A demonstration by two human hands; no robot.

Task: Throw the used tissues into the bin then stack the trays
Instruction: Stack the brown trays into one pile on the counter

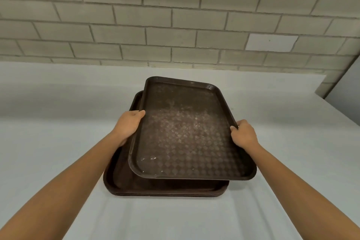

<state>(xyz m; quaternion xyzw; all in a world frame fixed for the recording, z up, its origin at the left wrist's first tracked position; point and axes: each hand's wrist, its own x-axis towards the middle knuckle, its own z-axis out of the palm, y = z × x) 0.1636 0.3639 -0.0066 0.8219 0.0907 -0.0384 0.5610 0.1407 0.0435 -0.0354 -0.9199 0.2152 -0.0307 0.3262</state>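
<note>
Over grey table [58,122], both hands hold top tray [185,132] above stack [120,179].

Worktop [58,122] in front of me: pale grey-white, smooth, matte. It runs wide to left and right and back to the wall. A soft shadow band lies across its far part.

Wall [136,15] behind it: pale beige-grey bricks with offset courses and darker joints, filling the upper half of my view.

One brick [270,42] on the right, a few courses above the worktop, is much paler than the rest, near white.

Far right: a flat grey panel [346,91] beside the wall's end, its edge slanting. Cannot tell what it is.
</note>
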